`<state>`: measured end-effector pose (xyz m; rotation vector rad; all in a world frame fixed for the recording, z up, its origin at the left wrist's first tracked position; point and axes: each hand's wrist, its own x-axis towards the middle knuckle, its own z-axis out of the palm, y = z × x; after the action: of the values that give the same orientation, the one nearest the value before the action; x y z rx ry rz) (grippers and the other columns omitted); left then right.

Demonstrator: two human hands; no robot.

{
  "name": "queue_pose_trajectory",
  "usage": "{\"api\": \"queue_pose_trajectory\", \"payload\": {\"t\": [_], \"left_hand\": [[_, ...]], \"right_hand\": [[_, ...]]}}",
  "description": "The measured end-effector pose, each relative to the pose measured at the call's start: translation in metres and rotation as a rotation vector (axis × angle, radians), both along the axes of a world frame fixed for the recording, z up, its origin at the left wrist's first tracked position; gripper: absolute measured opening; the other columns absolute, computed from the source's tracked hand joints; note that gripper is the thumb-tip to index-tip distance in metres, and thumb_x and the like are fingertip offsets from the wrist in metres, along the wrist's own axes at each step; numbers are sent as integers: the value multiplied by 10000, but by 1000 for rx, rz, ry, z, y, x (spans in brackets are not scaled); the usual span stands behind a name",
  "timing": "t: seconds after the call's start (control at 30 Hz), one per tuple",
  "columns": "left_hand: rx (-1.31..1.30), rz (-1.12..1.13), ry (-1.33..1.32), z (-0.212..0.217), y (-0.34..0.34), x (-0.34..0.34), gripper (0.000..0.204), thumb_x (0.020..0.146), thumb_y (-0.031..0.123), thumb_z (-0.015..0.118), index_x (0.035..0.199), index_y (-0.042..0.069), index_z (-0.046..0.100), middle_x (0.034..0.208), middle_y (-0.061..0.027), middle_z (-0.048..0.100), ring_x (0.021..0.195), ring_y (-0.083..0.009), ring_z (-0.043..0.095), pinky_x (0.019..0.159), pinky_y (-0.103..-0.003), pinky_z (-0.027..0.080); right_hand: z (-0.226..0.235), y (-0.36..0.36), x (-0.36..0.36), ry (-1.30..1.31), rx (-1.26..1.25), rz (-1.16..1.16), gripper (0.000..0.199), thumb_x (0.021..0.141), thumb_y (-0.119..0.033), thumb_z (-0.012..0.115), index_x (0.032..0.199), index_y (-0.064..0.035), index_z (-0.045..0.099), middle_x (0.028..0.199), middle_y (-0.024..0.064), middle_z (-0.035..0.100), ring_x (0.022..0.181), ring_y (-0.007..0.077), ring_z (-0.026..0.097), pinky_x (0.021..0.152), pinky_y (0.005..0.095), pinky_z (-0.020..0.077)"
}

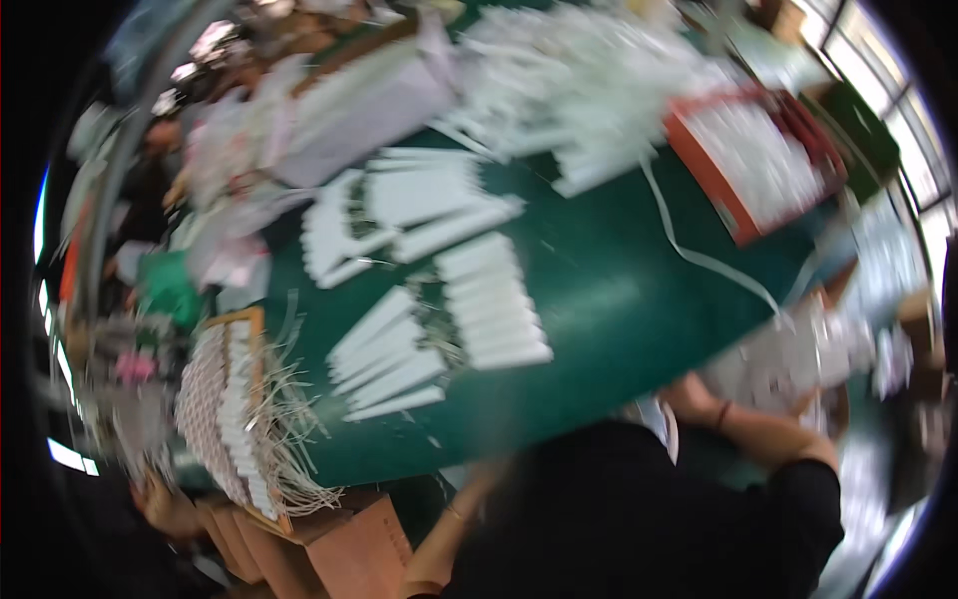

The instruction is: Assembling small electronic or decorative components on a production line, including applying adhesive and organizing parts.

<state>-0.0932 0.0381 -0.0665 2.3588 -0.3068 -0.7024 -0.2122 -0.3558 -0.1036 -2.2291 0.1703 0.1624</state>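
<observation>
The picture is smeared by motion. My right hand [692, 401] is at the near edge of the green table, its fingers bent against a pale, flat-looking thing [657, 423] that I cannot make out. A dark band circles that wrist. My left hand [482, 487] is low at the table's near edge, blurred and partly hidden by my black shirt; its fingers do not show. Beyond it on the table lie rows of white tapered sticks [494, 299], set in groups with small greenish-gold pieces [435, 324] between them. Farther back is another group of white sticks [424, 190].
A wooden-edged rack [261, 349] with trailing pale cords stands at left above cardboard boxes [357, 549]. Someone else's hand [165, 507] is beside it. At the back are a heap of clear plastic [589, 70], a long pale box [364, 105] and an orange-red box [704, 170].
</observation>
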Motion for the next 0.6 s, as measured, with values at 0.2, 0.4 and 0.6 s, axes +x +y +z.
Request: {"api": "queue_pose_trajectory", "payload": {"t": [0.2, 0.4, 0.6], "left_hand": [[39, -564, -267, -31, 33, 16, 226, 972, 212, 515, 1074, 33, 606, 965, -97, 610, 912, -211, 565, 798, -314, 463], [-102, -13, 624, -32, 40, 53, 234, 1009, 217, 452, 895, 22, 513, 777, 3, 424, 760, -92, 405, 705, -228, 375], [-2, -166, 563, -25, 5, 67, 227, 1008, 186, 439, 878, 10, 499, 780, 7, 445, 756, -69, 404, 691, -220, 375]], "right_hand": [[-66, -91, -135, 469, 232, -667, 230, 891, -248, 552, 826, -41, 628, 669, 65, 618, 584, 154, 582, 569, 317, 472], [-109, -66, -275, 979, 333, -762, 328, 886, -330, 563, 917, -13, 643, 688, 88, 653, 570, 206, 632, 531, 331, 522], [-141, 42, -312, 1223, 581, -935, 447, 916, -467, 553, 1040, -38, 574, 817, 117, 642, 657, 229, 648, 561, 372, 551]]}}
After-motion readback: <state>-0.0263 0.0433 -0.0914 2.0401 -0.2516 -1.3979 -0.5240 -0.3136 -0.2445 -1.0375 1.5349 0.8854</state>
